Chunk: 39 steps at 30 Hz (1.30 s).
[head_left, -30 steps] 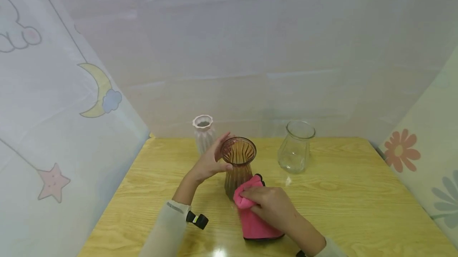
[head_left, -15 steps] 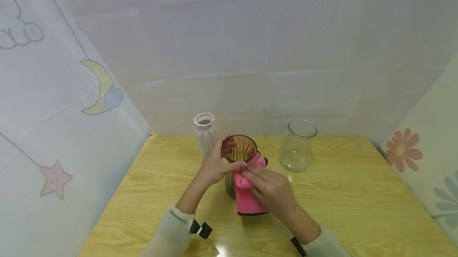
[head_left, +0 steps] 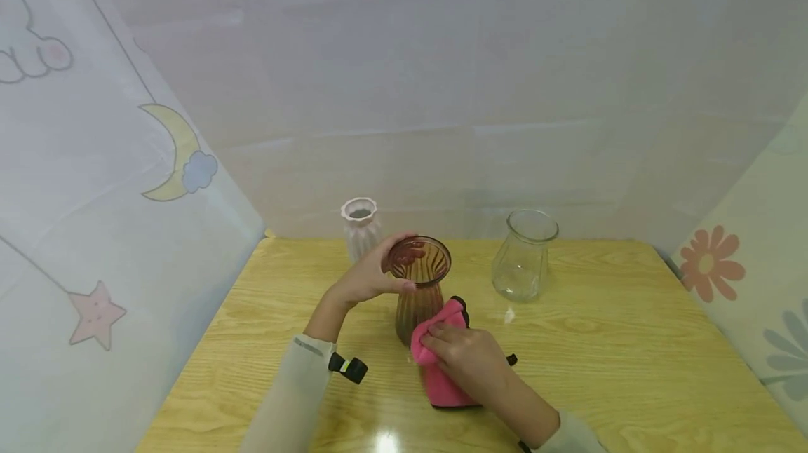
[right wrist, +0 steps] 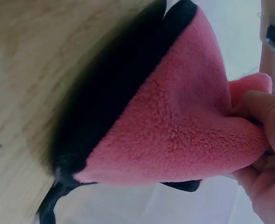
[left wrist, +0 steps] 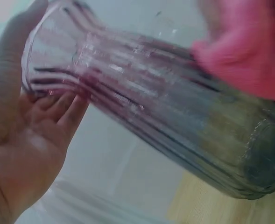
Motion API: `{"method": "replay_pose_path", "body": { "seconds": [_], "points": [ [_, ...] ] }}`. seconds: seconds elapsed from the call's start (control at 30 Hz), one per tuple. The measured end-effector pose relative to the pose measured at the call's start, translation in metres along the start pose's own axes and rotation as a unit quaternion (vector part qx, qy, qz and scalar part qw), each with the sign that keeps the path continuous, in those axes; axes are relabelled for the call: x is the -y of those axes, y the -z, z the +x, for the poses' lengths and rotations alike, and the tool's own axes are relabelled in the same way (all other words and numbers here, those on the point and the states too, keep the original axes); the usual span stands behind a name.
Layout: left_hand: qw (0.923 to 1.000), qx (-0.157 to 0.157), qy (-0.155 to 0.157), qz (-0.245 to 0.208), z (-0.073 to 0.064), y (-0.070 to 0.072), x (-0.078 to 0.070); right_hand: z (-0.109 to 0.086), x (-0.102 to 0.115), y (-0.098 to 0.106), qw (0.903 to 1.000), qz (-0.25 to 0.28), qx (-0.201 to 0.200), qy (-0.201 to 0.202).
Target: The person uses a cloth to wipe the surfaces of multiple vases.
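Observation:
A ribbed glass vase (head_left: 418, 309), purplish-brown with a flared rim, stands near the middle of the table. My left hand (head_left: 368, 276) grips it around the neck and rim, thumb at the front and fingers behind; the left wrist view shows the same ribbed vase (left wrist: 142, 88) close up. With bent fingers, my right hand (head_left: 473, 362) pinches a pink plush cloth (head_left: 445, 386) with black edging. The cloth touches the lower right side of the vase. In the right wrist view, the cloth (right wrist: 170, 116) hangs in folds from the fingers.
A white fluted vase (head_left: 362, 235) stands behind the left hand. To the right at the back is a clear glass vase (head_left: 520, 271). The wooden table (head_left: 606, 348) meets pale printed sheets (head_left: 391, 88) behind and at both sides.
My right hand rose with the cloth along the vase toward its neck, then came back down to the lower side. The left hand stays at the rim, its thumb shifted slightly.

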<state>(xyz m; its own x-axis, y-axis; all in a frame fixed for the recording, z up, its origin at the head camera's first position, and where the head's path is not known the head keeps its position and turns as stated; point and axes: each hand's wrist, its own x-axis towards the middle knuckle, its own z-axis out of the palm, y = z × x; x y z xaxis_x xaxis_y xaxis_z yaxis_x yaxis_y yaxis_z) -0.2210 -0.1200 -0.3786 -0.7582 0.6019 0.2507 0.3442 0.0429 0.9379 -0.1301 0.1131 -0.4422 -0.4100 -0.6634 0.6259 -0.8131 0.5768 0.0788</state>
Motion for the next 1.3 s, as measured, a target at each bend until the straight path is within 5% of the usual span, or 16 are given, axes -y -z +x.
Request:
{"method": "replay_pose_path", "body": {
  "seconds": [0.1, 0.23, 0.4, 0.57, 0.7, 0.87, 0.93, 1.03, 1.17, 1.3],
  "points": [
    [0.9993, 0.031, -0.01, -0.02, 0.005, 0.006, 0.004, -0.001, 0.001, -0.001, 0.9983, 0.023, 0.05, -0.017],
    [0.9993, 0.022, -0.013, -0.026, 0.001, 0.006, 0.006, 0.0, 0.001, 0.005, 0.9936, 0.05, 0.093, -0.042],
    [0.9981, -0.056, -0.022, 0.012, -0.01, -0.006, 0.005, 0.006, -0.005, 0.022, 0.9984, 0.045, -0.001, -0.034],
    [0.9853, -0.15, 0.0, 0.082, -0.015, -0.024, -0.003, 0.02, -0.014, 0.038, 0.9917, 0.034, -0.124, -0.01],
    [0.9759, -0.19, 0.04, 0.1, -0.015, -0.036, -0.007, 0.03, -0.019, 0.039, 0.9882, 0.019, -0.152, 0.01],
    [0.9683, -0.207, 0.074, 0.119, -0.014, -0.042, -0.008, 0.031, -0.019, 0.028, 0.9905, 0.011, -0.136, 0.021],
    [0.9679, -0.201, 0.077, 0.13, -0.015, -0.041, -0.007, 0.028, -0.018, 0.024, 0.9927, 0.009, -0.119, 0.018],
    [0.9769, -0.166, 0.055, 0.123, -0.014, -0.033, -0.004, 0.021, -0.014, 0.018, 0.9954, 0.002, -0.094, 0.015],
    [0.9943, -0.081, 0.011, 0.068, -0.009, -0.016, 0.001, 0.011, -0.008, 0.01, 0.9993, 0.003, -0.036, 0.009],
    [0.9997, -0.005, -0.011, 0.021, -0.001, -0.002, 0.005, 0.002, -0.002, 0.002, 0.9982, 0.025, 0.052, -0.018]
  ]
}}
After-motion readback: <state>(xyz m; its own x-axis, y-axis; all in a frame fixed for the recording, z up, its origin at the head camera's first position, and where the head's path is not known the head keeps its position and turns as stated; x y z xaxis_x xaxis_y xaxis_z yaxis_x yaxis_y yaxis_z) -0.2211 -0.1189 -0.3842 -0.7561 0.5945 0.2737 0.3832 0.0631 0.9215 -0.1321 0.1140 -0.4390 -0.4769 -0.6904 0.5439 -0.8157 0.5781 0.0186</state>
